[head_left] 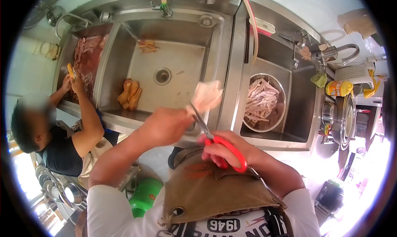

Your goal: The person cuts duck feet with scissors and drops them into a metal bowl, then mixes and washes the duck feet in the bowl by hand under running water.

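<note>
My left hand [167,126] is closed on a pale poultry foot [207,95], which looks fan-shaped and is blurred by motion, near the sink's front edge. Red-handled scissors [227,151] are in my right hand [236,142], fingers wrapped through the loops. Their metal blades point up and left, meeting the foot close to my left fingers; whether they cut into it I cannot tell. To the right, a round metal bowl [282,120] holds many pale poultry feet [261,99]. Yellow-brown pieces [130,94] lie in the middle sink [182,55], front left, with a smaller pile [147,46] at the back.
A co-worker [62,133] at the left holds a yellow piece over a sink of reddish water and meat [89,55]. A metal divider [231,71] separates the middle and right sinks. A hose [253,26] hangs over it. Bottles and pots stand at the right.
</note>
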Available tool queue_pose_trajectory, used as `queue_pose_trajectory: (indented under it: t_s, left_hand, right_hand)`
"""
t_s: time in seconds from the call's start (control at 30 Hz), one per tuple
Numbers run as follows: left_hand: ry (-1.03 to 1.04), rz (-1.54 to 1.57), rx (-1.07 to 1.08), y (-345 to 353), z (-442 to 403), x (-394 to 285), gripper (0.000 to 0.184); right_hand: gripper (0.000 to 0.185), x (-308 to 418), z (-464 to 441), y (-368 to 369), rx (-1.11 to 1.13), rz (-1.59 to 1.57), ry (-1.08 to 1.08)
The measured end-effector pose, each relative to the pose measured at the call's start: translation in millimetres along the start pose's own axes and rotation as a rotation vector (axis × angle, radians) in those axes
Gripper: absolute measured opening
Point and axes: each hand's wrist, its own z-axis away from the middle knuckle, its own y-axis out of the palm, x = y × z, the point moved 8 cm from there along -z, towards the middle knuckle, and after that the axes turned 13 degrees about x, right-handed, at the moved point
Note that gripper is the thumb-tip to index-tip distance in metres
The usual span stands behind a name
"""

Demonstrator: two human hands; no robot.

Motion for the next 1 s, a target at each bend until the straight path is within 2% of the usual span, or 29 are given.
queue_pose_trajectory:
  t_s: [0.03, 0.13, 0.27, 0.33, 0.37, 0.43, 0.53, 0.57, 0.73, 0.83, 0.93, 1.0]
  left_hand:
    - [0.065, -0.022, 0.001, 5.9, -0.2, -5.8, 0.014]
    - [-0.010, 0.055, -0.028, 14.9, -3.5, 5.7, 0.009]
    - [-0.071, -0.032, 0.041, 17.4, -9.3, 11.0, 0.010]
    - [-0.091, -0.046, 0.044, 16.6, -9.1, 13.7, 0.011]
    - [-0.056, -0.050, 0.039, 16.9, -10.6, 10.7, 0.011]
    - [0.010, -0.053, 0.033, 21.4, -11.6, 3.6, 0.012]
    - [-0.142, -0.033, -0.033, 18.9, -4.7, 23.6, 0.013]
    - [-0.121, 0.001, -0.070, 19.8, -2.3, 24.9, 0.013]
    - [-0.077, 0.141, -0.246, 16.6, 5.9, 24.9, 0.015]
    - [-0.102, 0.386, -0.359, 13.8, 15.7, 30.2, 0.021]
    - [-0.280, 0.730, -0.514, 15.9, 25.7, 38.8, 0.030]
    - [-0.314, 0.636, -0.559, 18.1, 33.0, 45.5, 0.020]
  right_hand:
    - [0.040, 2.8, -3.0, -0.9, -0.019, 0.014, -0.010]
    - [0.041, -0.5, -7.6, -6.3, -0.056, -0.003, -0.031]
    - [0.037, 0.7, -8.0, -10.7, -0.064, -0.006, -0.026]
    - [0.034, -3.2, -13.1, -16.2, -0.060, 0.021, 0.064]
    - [0.033, -4.9, -14.8, -18.7, -0.060, 0.035, 0.107]
    - [0.031, 5.9, -14.2, -18.4, -0.123, 0.038, 0.052]
    - [0.030, 19.6, -8.0, -23.4, -0.175, -0.007, 0.000]
    - [0.030, 22.8, -5.4, -24.9, -0.180, -0.028, -0.008]
    - [0.027, 57.8, -1.8, -32.5, -0.293, 0.050, -0.313]
    - [0.034, 57.4, -7.8, -27.0, -0.327, 0.052, -0.225]
    - [0.039, 55.6, -13.8, -18.6, -0.290, 0.045, -0.226]
    - [0.046, 55.2, -14.3, -13.8, -0.267, 0.021, -0.219]
